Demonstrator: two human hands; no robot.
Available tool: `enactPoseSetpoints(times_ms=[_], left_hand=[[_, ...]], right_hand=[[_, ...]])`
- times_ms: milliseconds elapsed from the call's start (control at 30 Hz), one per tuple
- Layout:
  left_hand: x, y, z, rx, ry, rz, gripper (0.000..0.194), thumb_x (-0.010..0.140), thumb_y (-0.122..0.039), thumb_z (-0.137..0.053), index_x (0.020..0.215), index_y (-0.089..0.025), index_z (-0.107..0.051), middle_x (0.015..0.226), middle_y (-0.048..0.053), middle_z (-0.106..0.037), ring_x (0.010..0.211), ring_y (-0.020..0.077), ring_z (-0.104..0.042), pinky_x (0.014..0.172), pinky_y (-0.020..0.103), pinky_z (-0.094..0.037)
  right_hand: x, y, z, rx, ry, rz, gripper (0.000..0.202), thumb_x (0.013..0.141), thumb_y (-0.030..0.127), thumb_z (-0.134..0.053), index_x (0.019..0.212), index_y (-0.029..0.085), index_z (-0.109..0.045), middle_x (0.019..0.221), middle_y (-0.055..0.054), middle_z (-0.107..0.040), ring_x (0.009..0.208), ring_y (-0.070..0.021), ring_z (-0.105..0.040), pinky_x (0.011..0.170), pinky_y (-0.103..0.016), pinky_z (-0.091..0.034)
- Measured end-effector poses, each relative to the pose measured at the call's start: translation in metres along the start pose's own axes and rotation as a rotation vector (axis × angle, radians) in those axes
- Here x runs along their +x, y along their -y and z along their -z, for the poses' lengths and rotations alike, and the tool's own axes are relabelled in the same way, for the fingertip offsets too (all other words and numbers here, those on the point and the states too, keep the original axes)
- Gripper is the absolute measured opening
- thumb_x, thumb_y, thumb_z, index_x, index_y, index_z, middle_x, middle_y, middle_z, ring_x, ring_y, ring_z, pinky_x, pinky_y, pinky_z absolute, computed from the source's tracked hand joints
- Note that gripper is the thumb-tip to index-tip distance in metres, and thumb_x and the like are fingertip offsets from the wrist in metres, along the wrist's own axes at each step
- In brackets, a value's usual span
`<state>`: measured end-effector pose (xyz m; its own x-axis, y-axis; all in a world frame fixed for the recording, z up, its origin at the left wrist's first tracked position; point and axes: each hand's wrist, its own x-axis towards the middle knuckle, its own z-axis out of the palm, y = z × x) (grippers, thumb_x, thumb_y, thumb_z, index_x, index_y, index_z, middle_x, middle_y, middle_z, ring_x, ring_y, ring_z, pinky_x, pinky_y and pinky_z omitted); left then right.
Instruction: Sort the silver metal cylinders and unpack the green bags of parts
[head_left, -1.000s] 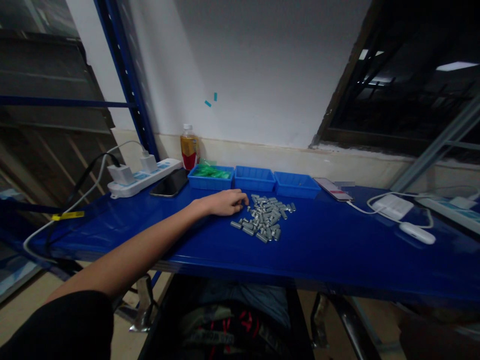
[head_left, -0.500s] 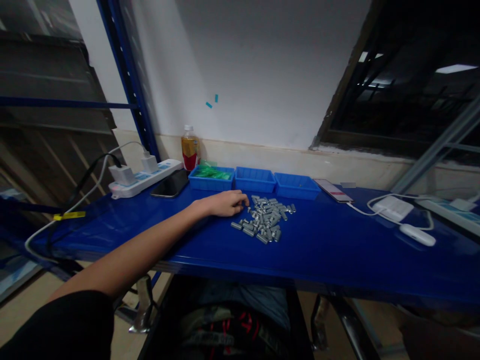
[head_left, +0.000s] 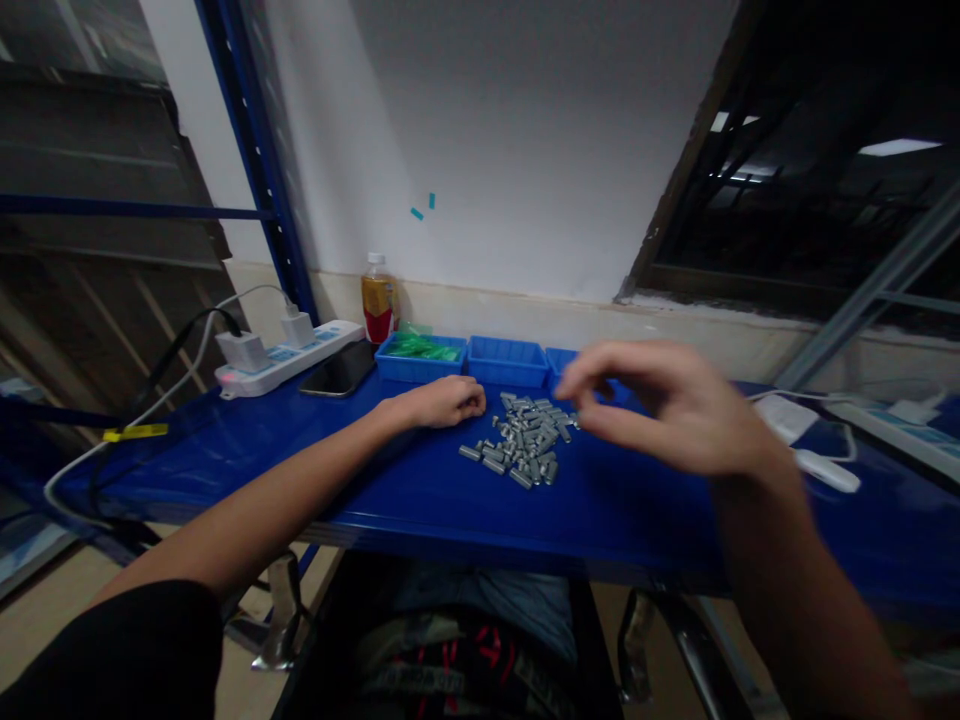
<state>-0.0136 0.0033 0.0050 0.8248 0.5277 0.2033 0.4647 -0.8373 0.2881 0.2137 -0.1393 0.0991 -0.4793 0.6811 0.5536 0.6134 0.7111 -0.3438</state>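
A loose pile of small grey metal cylinders (head_left: 529, 440) lies on the blue table, with smaller shiny metal pieces among them. My left hand (head_left: 454, 402) rests on the tabletop just left of the pile, its fingers curled in; whatever they might hold is hidden. Over the pile's right side hovers my right hand (head_left: 667, 405), slightly blurred, with thumb and fingers apart and nothing seen between them. It covers part of the right blue bin (head_left: 557, 366). The middle blue bin (head_left: 508, 363) stands behind the pile.
The left blue bin (head_left: 420, 372) holds green plastic pieces (head_left: 424, 347). A drink bottle (head_left: 380, 305), a dark phone (head_left: 339, 370) and a power strip (head_left: 289, 358) stand left. White chargers and cables (head_left: 787, 418) lie right. The table's front edge (head_left: 480, 545) is near my lap.
My right hand has come into view from the right and now hangs over the pile's right side. My left hand's fingers have curled in more and sit slightly farther left of the pile.
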Motion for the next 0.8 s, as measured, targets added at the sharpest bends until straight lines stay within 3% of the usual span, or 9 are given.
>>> enactPoseSetpoints(times_ms=[100,167,267,367,467,633,800], left_hand=[[0.003,-0.002,-0.001,-0.07,-0.155,0.021,0.017,0.084,-0.027,-0.049,0.083,-0.013,-0.06,0.079,0.004,-0.059,0.07,0.0139,-0.054,0.069,0.025,-0.042],[0.006,-0.003,-0.003,-0.197,-0.266,0.078,0.02,0.084,-0.03,-0.05,0.082,-0.013,-0.059,0.076,0.003,-0.059,0.068,0.0134,-0.053,0.068,0.026,-0.042],[0.012,-0.005,-0.011,-0.546,-0.415,0.197,0.02,0.08,-0.033,-0.055,0.082,-0.013,-0.057,0.073,0.001,-0.058,0.066,0.012,-0.054,0.067,0.026,-0.044],[0.016,-0.008,-0.02,-0.924,-0.529,0.287,0.021,0.075,-0.032,-0.061,0.082,-0.013,-0.053,0.073,0.0,-0.057,0.067,0.0109,-0.057,0.068,0.026,-0.046],[0.019,-0.013,-0.024,-1.108,-0.55,0.333,0.027,0.071,-0.032,-0.067,0.087,-0.013,-0.054,0.077,0.001,-0.06,0.071,0.0113,-0.059,0.068,0.025,-0.046],[0.017,-0.02,-0.022,-1.084,-0.513,0.287,0.031,0.068,-0.037,-0.07,0.082,-0.011,-0.059,0.081,0.004,-0.064,0.075,0.0127,-0.059,0.068,0.024,-0.045],[0.015,-0.022,-0.02,-0.979,-0.547,0.306,0.035,0.064,-0.044,-0.071,0.073,-0.013,-0.058,0.072,0.002,-0.063,0.068,0.0121,-0.057,0.065,0.025,-0.045]], right_hand=[[0.031,-0.034,-0.041,-0.068,0.16,-0.003,0.01,0.083,0.026,-0.057,0.088,0.018,-0.061,0.068,0.001,-0.057,0.06,-0.0119,-0.052,0.057,-0.025,-0.038],[0.042,-0.062,-0.074,-0.144,0.12,-0.052,0.013,0.082,0.021,-0.057,0.094,0.017,-0.058,0.069,0.001,-0.056,0.063,-0.0125,-0.052,0.059,-0.025,-0.036],[0.04,-0.088,-0.106,-0.222,0.032,-0.087,0.024,0.08,0.029,-0.062,0.099,0.017,-0.053,0.075,0.0,-0.058,0.067,-0.0139,-0.053,0.06,-0.024,-0.034],[0.028,-0.089,-0.114,-0.262,-0.075,-0.102,0.029,0.079,0.036,-0.064,0.098,0.018,-0.052,0.076,0.0,-0.058,0.068,-0.015,-0.054,0.061,-0.025,-0.034],[0.023,-0.081,-0.113,-0.283,-0.127,-0.092,0.022,0.081,0.035,-0.062,0.092,0.018,-0.052,0.078,-0.001,-0.059,0.07,-0.0155,-0.054,0.063,-0.026,-0.035],[0.024,-0.078,-0.119,-0.319,-0.131,-0.077,0.014,0.084,0.032,-0.058,0.086,0.019,-0.053,0.081,-0.002,-0.06,0.073,-0.0163,-0.055,0.065,-0.026,-0.037],[0.023,-0.08,-0.125,-0.387,-0.147,-0.111,0.01,0.086,0.029,-0.054,0.089,0.019,-0.053,0.083,-0.003,-0.061,0.078,-0.0181,-0.057,0.066,-0.027,-0.037]])
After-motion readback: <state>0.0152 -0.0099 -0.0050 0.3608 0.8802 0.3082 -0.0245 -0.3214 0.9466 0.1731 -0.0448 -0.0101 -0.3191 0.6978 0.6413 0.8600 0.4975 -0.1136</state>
